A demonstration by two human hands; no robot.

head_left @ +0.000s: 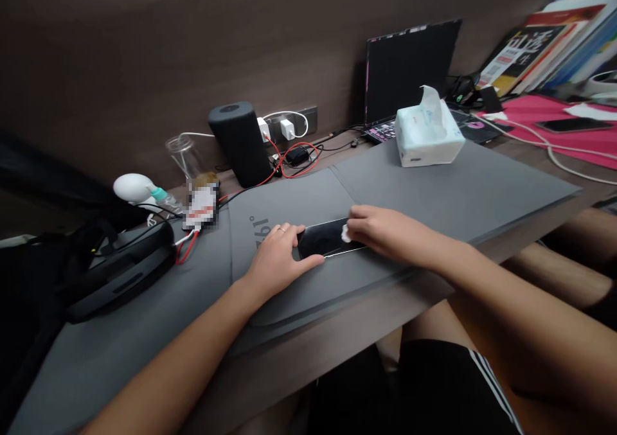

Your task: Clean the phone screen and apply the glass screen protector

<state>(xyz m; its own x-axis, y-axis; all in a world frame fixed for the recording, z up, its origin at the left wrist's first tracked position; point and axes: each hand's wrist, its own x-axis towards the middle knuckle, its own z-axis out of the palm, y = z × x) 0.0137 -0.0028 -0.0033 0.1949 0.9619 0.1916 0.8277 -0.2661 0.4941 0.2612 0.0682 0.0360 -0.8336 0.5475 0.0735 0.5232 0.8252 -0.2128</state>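
Observation:
A black smartphone lies screen up on the grey desk mat. My left hand grips the phone's left end, thumb along its near edge, a ring on one finger. My right hand rests on the phone's right end, fingers pinched on a small white wad of tissue pressed against the screen.
A tissue pack stands on the mat behind the phone. Further back are a dark cylindrical speaker, red cables, a laptop and stacked books. A black bag sits at the left. My knees show below the desk edge.

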